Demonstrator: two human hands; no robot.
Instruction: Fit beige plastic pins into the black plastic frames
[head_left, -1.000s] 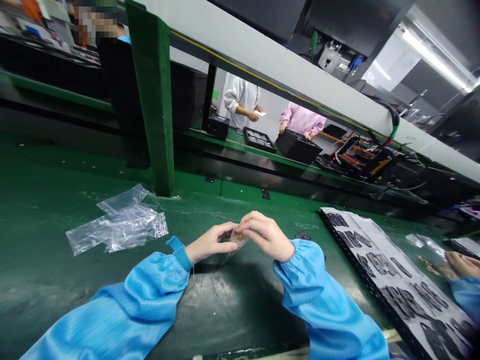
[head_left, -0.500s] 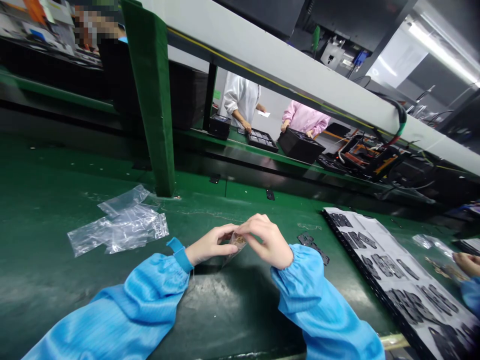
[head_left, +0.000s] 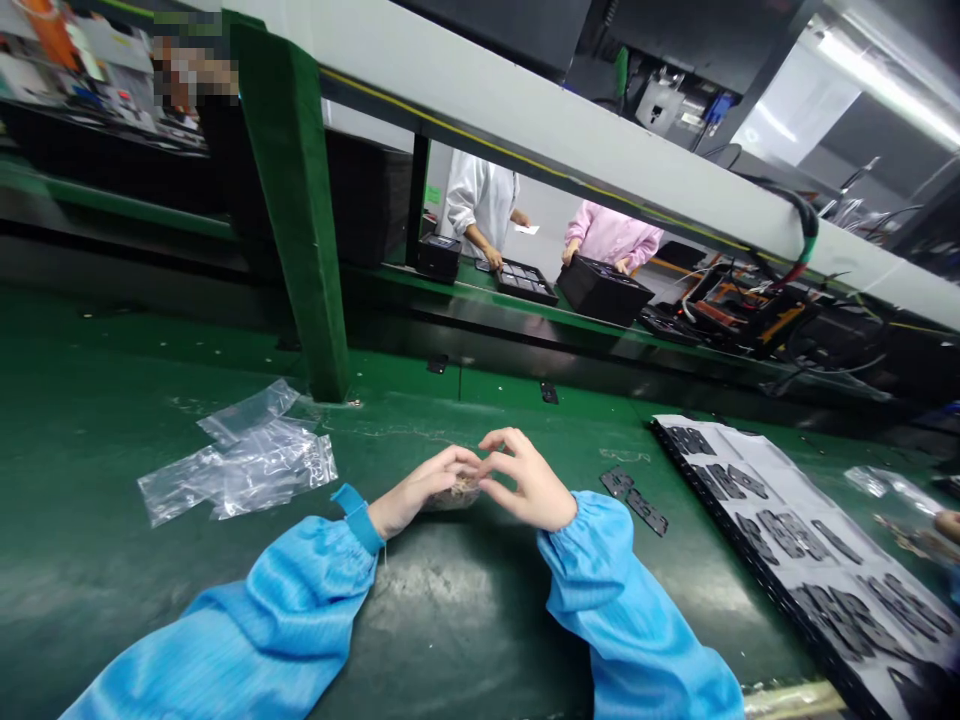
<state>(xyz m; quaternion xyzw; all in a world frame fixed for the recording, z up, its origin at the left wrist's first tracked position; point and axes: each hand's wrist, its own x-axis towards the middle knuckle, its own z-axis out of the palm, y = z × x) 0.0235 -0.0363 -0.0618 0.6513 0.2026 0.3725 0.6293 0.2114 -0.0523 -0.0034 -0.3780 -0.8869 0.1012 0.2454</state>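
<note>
Over the green workbench I have a small clear plastic bag with many tiny brownish parts inside. My left hand is closed around its left and upper side, fingers over the top. At the bag's right edge is my right hand, its fingers curved and spread apart, the tips close to the left fingertips. Whether the right fingertips touch the bag I cannot tell. Flat clear zip bags lie in a loose pile left of my left hand.
Black flat parts lie right of my right hand. A long tray lined with white sheet holds several groups of black parts. A green post rises behind the zip bags. Across the bench, people's hands handle black trays. Another person's hand shows at far right.
The small bag has tipped from slanting upright to lying flatter and lower between my hands. My right hand's fingers have spread and drawn slightly back from it.
</note>
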